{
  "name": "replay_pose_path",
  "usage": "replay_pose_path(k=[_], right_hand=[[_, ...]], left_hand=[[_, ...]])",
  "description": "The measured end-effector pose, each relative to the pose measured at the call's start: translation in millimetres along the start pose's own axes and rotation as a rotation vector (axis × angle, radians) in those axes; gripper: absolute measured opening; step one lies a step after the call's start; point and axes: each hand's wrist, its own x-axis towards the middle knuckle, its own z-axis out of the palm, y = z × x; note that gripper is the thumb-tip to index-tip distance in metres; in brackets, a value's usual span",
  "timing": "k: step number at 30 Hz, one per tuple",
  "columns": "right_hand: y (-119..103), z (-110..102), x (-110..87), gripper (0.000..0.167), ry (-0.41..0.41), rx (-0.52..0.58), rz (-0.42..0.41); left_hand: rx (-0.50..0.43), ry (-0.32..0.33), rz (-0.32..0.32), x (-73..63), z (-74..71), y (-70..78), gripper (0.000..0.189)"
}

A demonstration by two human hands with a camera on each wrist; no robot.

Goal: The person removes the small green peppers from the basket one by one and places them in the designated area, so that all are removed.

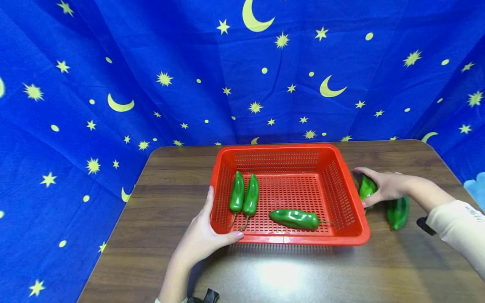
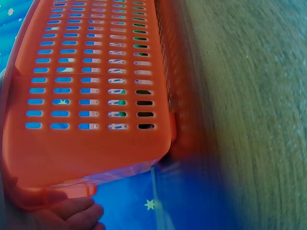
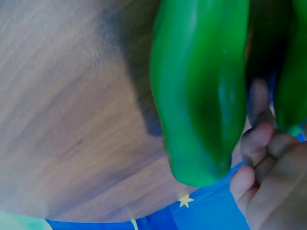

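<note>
On the bench, a red basket is gripped by the left hand. Right of the basket, by the right hand, a green pepper is pinched beside a loose pepper; through glossy skin, the grip could be lost. 3 peppers lie inside.

A deep blue cloth printed with yellow stars, crescent moons and dots hangs in soft folds behind the far edge of the desk and spreads past its left and right edges. Beyond the right edge shows a pale blue, cloud-like patch. The desk is brown and wood-grained, its far corners rounded, with a white glare toward the near edge.
</note>
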Motion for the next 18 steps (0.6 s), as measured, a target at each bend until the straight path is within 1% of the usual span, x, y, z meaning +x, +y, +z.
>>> replay_pose_path(k=[2, 5, 11, 13, 15, 18], right_hand=[[-1.4, -3.0, -2.3, 0.109, 0.016, -0.055, 0.019], [-3.1, -8.4, -5.6, 0.112, 0.035, -0.094, 0.042], [-7.0, -23.3, -13.2, 0.117, 0.111, -0.170, 0.099], [-10.4, -29.4, -13.8, 0.117, 0.149, -0.200, 0.112], [-15.6, -35.8, -13.5, 0.115, 0.211, -0.229, 0.115], [-28.6, -45.4, -11.5, 0.109, 0.305, -0.226, 0.092]], left_hand=[[-0.001, 0.001, -0.001, -0.1, -0.1, 0.5, 0.137], [0.002, 0.002, -0.002, 0.0, -0.1, 1.1, 0.137], [0.000, 0.005, 0.003, 0.0, -0.2, 2.0, 0.137], [-0.003, 0.003, 0.003, -0.1, -0.3, 1.9, 0.137], [-0.004, 0.002, 0.005, -0.2, -0.4, 1.7, 0.136], [-0.008, 0.003, 0.008, -0.2, -0.5, 1.7, 0.137]])
